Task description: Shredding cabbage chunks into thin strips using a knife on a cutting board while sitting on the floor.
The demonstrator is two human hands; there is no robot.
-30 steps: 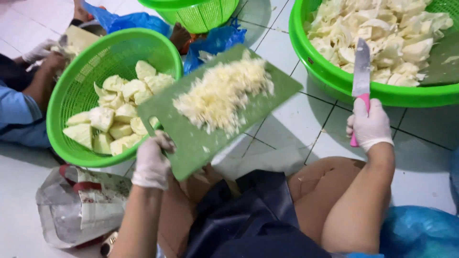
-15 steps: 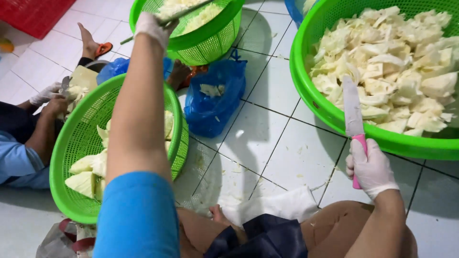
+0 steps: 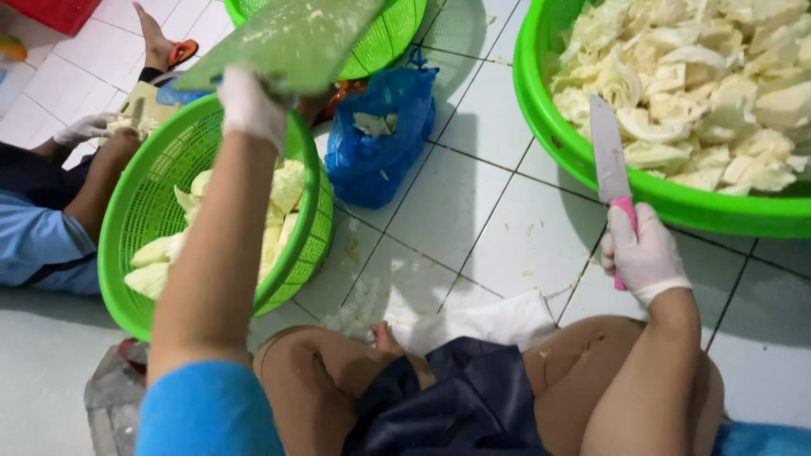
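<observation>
Head view. Left hand [image 3: 251, 105], gloved, grips the near edge of a green cutting board [image 3: 291, 38], held tilted over the far green basket [image 3: 384, 38]; the board's visible face carries only scraps, so its load appears emptied. Right hand [image 3: 646, 257], gloved, is clenched on a pink-handled knife [image 3: 610, 173], blade pointing far. Cabbage pieces fill the large right basket [image 3: 642, 181]; more lie in the left basket [image 3: 135, 228]. A co-worker's gloved hand [image 3: 84, 128] works at far left.

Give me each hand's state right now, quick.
Left hand: closed on the green cutting board, held tilted over the far basket.
Right hand: closed on the pink-handled knife, blade pointing away.
</observation>
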